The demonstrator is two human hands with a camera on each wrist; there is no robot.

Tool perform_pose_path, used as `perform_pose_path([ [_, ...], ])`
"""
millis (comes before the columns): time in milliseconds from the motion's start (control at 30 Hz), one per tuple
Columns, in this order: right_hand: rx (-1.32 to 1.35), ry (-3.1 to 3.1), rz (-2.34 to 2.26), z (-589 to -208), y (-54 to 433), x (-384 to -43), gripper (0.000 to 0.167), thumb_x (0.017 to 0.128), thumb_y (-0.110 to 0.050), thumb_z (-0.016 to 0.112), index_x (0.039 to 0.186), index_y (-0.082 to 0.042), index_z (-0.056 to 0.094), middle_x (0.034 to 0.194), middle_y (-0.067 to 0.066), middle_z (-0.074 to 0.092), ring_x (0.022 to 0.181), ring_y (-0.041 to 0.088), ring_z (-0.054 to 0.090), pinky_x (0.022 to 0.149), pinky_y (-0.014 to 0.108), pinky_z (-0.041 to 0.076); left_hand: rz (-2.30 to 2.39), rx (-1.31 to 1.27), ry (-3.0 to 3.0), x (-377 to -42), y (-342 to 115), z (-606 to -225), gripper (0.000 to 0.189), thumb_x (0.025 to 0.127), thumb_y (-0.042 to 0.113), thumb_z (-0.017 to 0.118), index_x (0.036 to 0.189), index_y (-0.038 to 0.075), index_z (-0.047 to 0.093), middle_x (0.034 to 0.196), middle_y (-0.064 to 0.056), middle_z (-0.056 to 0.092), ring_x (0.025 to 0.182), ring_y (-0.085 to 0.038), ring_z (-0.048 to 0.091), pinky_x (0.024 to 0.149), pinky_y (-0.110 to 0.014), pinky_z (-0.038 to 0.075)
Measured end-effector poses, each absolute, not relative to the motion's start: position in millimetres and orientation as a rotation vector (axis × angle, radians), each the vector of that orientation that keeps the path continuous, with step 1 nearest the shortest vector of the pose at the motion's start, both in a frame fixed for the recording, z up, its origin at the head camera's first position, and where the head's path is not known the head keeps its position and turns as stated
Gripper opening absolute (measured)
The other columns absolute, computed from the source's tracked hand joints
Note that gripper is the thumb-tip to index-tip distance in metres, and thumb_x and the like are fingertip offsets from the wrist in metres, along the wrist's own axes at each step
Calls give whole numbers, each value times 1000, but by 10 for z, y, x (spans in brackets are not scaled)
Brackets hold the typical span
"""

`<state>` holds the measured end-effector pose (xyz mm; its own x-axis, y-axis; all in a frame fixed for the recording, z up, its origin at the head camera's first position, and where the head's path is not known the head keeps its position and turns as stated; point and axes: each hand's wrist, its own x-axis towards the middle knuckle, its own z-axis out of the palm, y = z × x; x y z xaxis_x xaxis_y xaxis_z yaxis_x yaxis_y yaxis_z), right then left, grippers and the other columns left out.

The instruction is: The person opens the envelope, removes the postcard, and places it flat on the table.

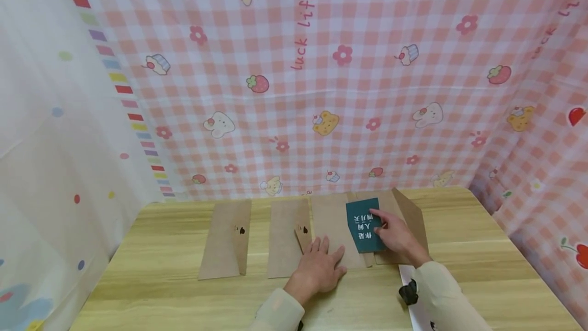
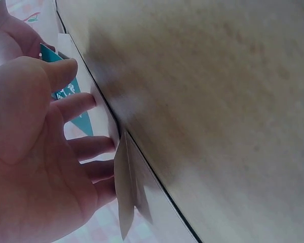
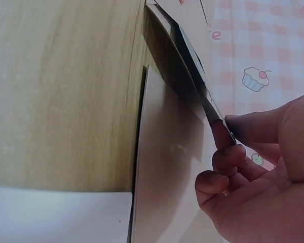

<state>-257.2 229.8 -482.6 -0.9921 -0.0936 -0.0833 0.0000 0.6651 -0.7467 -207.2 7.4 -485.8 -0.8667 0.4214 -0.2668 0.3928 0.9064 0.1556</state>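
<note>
Near the far edge of the pale wood-grain desk (image 1: 473,269), right hand (image 1: 397,234) pinches the dark-green, white-lettered card (image 1: 364,223) — left hand (image 1: 319,268) spread over a brown paper envelope (image 1: 332,218) — desk's right edge well apart, pink-checked cloth (image 1: 349,91) hanging behind.

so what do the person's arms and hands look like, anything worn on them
Both the left hand and right hand are without gloves. The left sleeve and right sleeve are pale cream and plain, reaching near the wrists. A small black object shows by the right cuff; what it is, I can't tell.
</note>
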Motion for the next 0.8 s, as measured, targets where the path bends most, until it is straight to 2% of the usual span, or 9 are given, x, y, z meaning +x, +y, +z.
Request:
perform_pose_path([
  [267,-107,2757,-1234,-4794,2330,-2546,52,96,-1,56,146,2,45,95,11,45,91,26,50,71,32,43,130,611,2779,-2070,79,-4853,53,103,49,44,153,32,40,161,-12,30,149,-31,26,121,-43,22],
  [533,-124,2740,-1285,-4795,2361,-2523,53,95,1,57,146,3,44,93,11,46,86,25,51,61,30,47,140,609,2772,-2058,71,-4853,53,103,48,44,153,32,39,161,-12,29,149,-32,26,121,-44,22],
  [800,-107,2766,-1265,-4793,2412,-2509,52,95,-2,58,146,2,45,95,11,49,86,25,51,63,30,46,122,606,2774,-2060,78,-4839,53,103,48,44,153,33,38,162,-11,29,150,-31,25,121,-43,22],
])
